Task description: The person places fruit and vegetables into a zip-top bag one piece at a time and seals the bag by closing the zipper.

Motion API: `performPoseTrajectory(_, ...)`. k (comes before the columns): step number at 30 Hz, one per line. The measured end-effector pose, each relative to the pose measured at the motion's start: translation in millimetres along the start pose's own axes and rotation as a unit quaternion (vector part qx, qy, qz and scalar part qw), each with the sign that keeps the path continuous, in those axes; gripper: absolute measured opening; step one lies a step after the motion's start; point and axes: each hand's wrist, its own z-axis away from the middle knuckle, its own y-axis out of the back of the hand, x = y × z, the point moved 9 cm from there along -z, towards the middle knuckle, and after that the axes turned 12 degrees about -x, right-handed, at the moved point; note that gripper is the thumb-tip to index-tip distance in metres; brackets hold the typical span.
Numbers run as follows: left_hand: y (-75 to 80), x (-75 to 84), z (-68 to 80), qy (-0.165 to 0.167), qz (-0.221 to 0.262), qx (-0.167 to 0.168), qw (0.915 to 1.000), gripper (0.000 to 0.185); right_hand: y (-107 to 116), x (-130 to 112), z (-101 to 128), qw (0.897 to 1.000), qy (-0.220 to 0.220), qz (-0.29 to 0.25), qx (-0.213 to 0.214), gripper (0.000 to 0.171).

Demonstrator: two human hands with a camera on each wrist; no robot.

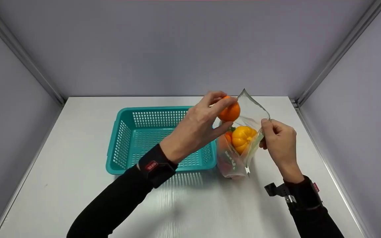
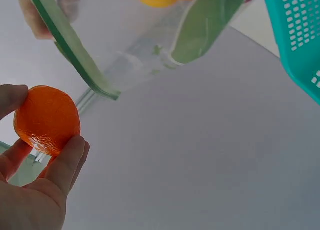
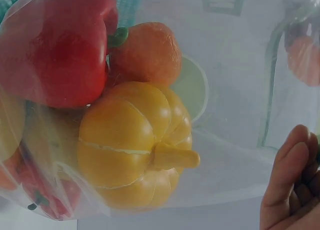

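Observation:
My left hand holds an orange between thumb and fingertips, at the opening of a clear zip bag. In the left wrist view the orange sits beside the bag's green-edged mouth. My right hand pinches the right edge of that mouth, which gapes wide. Inside the standing bag a yellow pumpkin lies near the top. The right wrist view also shows a red bell pepper, another orange fruit and smaller red pieces through the plastic.
A teal perforated basket stands just left of the bag, with no items visible on its floor. Both rest on a white table. Grey panels enclose the table at the back and both sides.

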Motion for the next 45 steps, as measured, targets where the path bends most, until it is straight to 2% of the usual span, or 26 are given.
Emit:
performPoseTrajectory(5,-9.7,8.9,-10.5,-0.007,0.000,-0.015,0.9999,0.053,-1,-1,1,1.000,0.000,-0.003,-0.004,0.048)
performPoseTrajectory(8,-18.2,13.0,-17.3,-0.008,-0.016,-0.030,0.9994,0.054,-2,-3,1,1.000,0.000,-0.007,-0.007,0.048)
performPoseTrajectory(12,-29.9,13.1,-23.8,0.011,-0.052,-0.058,0.9969,0.052,-2,-5,0,1.000,0.004,-0.006,-0.011,0.048)
performPoseTrajectory(16,-42.0,8.0,-26.0,0.038,-0.084,-0.095,0.9912,0.051,-3,-6,-1,1.000,0.006,-0.004,-0.012,0.050)
performPoseTrajectory(19,-48.5,4.3,-27.0,0.045,-0.107,-0.109,0.9873,0.049,-4,-6,-1,1.000,0.004,-0.005,-0.010,0.050)
performPoseTrajectory(22,-50.9,1.9,-27.4,0.042,-0.120,-0.107,0.9861,0.045,-4,-6,-1,1.000,0.003,-0.006,-0.010,0.050)
performPoseTrajectory(28,-51.5,-5.2,-23.1,0.052,-0.125,-0.097,0.9860,0.052,-6,-6,-2,1.000,0.007,-0.009,-0.011,0.049)
performPoseTrajectory(33,-41.3,-9.2,-19.1,0.037,-0.112,-0.021,0.9928,0.042,-5,-5,0,1.000,0.005,-0.006,-0.008,0.049)
performPoseTrajectory(34,-39.0,-12.1,-18.0,0.043,-0.108,-0.007,0.9932,0.040,-5,-5,0,1.000,0.003,-0.006,-0.008,0.049)
performPoseTrajectory(36,-37.9,-22.2,-15.9,0.078,-0.091,-0.005,0.9928,0.038,-5,-5,1,1.000,0.002,-0.003,-0.008,0.048)
performPoseTrajectory(38,-41.0,-35.6,-13.0,0.132,-0.059,-0.033,0.9890,0.037,-5,-6,1,1.000,0.003,0.000,-0.009,0.048)
performPoseTrajectory(41,-50.9,-52.8,-6.2,0.207,-0.014,-0.098,0.9734,0.036,-4,-7,1,1.000,0.005,0.004,-0.009,0.048)
performPoseTrajectory(43,-55.1,-58.6,-2.4,0.233,0.012,-0.125,0.9645,0.037,-4,-6,0,1.000,0.005,0.006,-0.009,0.048)
performPoseTrajectory(45,-56.8,-60.6,-0.9,0.237,0.034,-0.132,0.9618,0.039,-3,-6,-2,1.000,0.004,0.008,-0.007,0.049)
